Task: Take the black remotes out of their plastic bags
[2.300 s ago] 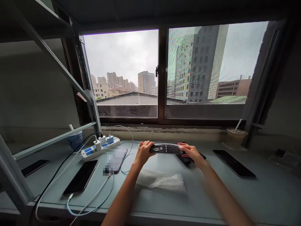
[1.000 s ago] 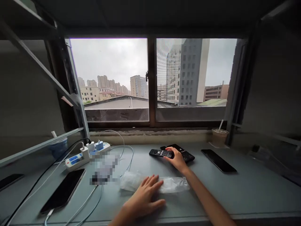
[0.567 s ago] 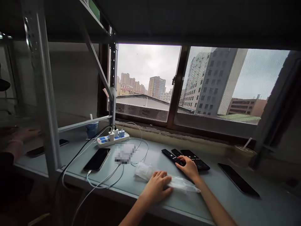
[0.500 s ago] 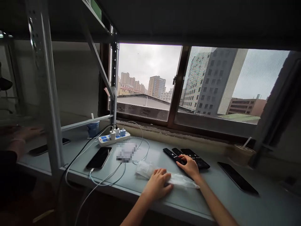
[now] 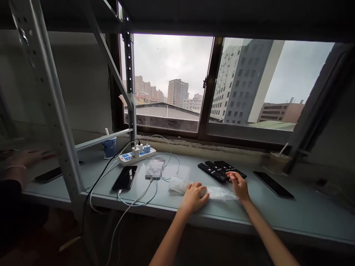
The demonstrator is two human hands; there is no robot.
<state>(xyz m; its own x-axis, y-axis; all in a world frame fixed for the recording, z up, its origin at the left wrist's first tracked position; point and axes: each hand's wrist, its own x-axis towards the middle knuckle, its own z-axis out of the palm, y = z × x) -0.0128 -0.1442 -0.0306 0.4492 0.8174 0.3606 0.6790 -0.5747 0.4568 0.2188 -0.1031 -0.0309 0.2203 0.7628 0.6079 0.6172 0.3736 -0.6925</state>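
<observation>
My left hand [image 5: 193, 197] lies on a clear plastic bag [image 5: 220, 193] near the table's front, its fingers spread loosely over the bag and not wrapped round it. Close to the bag's right end, my right hand [image 5: 240, 186] is lifted with its fingers bent and apart, and nothing shows in it. Just beyond that hand are several black remote controls; the nearest remote control [image 5: 211, 172] slants across the table, and another remote [image 5: 227, 167] sits behind it, partly covered by my fingers.
A phone [image 5: 125, 178] with a cable and a white power strip [image 5: 137, 155] are on the left. Another phone [image 5: 273, 184] and a drink cup [image 5: 279, 162] stand right. A metal shelf post [image 5: 51, 99] rises at left, beside another person's hand [image 5: 24, 159].
My right hand has come off the remote controls and drawn back to the right. The left hand stays on the plastic bag. The whole view has shifted a little.
</observation>
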